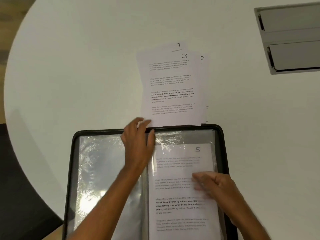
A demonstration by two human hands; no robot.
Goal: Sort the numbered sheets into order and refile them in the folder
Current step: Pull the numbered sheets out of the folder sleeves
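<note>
A black zip folder (74,153) lies open on the white table, its clear plastic sleeves showing. On the right side a sheet marked 5 (181,210) sits in a sleeve. My right hand (213,186) rests on that sheet, fingers curled. Beyond the folder's top edge lies a loose stack of printed sheets; the top one is marked 3 (171,84), and a sheet marked 7 (178,45) peeks out behind it. My left hand (138,142) reaches over the folder's spine, fingertips touching the lower left corner of sheet 3.
The round white table (86,58) curves away at the left, with dark floor beyond its edge. A grey recessed cable box (290,38) sits in the tabletop at the upper right.
</note>
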